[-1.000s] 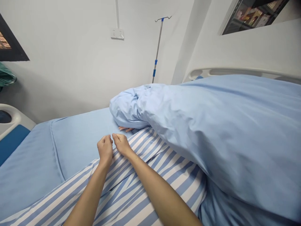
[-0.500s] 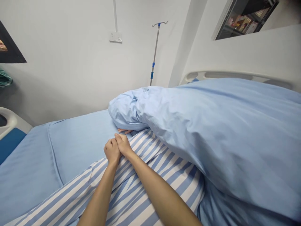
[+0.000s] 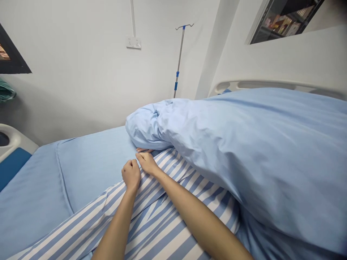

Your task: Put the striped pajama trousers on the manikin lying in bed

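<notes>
Both my hands rest on a blue-and-white striped garment worn by someone lying on the bed. My left hand is curled closed on the edge of the striped cloth. My right hand sits just beyond it, fingers bent and pinching the same cloth near the cuff. Fingertips of another person's hand peek out under the bunched pale blue quilt, right next to my right hand. The quilt covers the rest of that person.
A pale blue bed sheet lies to the left. White bed rail at the far right, bed end board at left. An IV pole stands by the white wall with a socket.
My hands came together on the striped cloth, then my right hand slid a little farther toward the quilt. The view shifted slightly.
</notes>
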Motion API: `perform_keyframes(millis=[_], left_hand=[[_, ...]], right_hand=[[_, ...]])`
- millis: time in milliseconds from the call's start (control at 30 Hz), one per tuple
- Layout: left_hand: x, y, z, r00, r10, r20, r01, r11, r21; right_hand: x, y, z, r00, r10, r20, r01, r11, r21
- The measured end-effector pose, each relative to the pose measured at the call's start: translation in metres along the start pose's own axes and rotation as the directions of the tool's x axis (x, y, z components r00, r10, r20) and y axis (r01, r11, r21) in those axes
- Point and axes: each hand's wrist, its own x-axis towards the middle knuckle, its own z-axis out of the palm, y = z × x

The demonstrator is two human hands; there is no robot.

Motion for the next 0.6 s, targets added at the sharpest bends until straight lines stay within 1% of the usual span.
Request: perform_keyframes(millis=[67, 133, 200, 267, 333, 400, 467, 600], left_hand=[[-0.001, 0.001, 0.000, 1.000, 0.001, 0.000, -0.001, 1.000, -0.001], [-0.001, 0.004, 0.000, 1.000, 0.001, 0.010, -0.001, 1.000, 0.002], [0.001, 0.010, 0.000, 1.000, 0.015, 0.021, -0.015, 0.999, -0.029], [0.004, 0.019, 0.002, 0.999, 0.044, 0.018, -0.041, 0.988, -0.147], [0.005, 0.027, 0.006, 0.997, 0.073, -0.036, -0.081, 0.943, -0.321], [0.004, 0.033, 0.013, 0.992, 0.076, -0.104, -0.114, 0.894, -0.433], [0.001, 0.034, 0.021, 0.989, 0.054, -0.139, -0.109, 0.895, -0.432], [-0.003, 0.026, 0.031, 0.994, 0.035, -0.104, -0.067, 0.942, -0.328]], right_hand=[[-0.002, 0.005, 0.001, 1.000, -0.004, -0.006, 0.004, 1.000, 0.015], [-0.002, 0.007, 0.000, 1.000, -0.007, -0.018, 0.008, 0.997, 0.073], [-0.001, 0.008, -0.001, 1.000, -0.009, -0.029, 0.013, 0.990, 0.138], [0.000, 0.009, -0.002, 0.999, -0.001, -0.033, 0.007, 0.980, 0.197], [0.002, 0.010, -0.003, 0.999, 0.016, -0.036, -0.006, 0.967, 0.255], [0.004, 0.011, -0.004, 0.998, 0.033, -0.049, -0.018, 0.955, 0.295], [0.005, 0.013, -0.004, 0.994, 0.067, -0.081, -0.039, 0.949, 0.313], [0.008, 0.016, -0.001, 0.983, 0.141, -0.121, -0.095, 0.940, 0.329]])
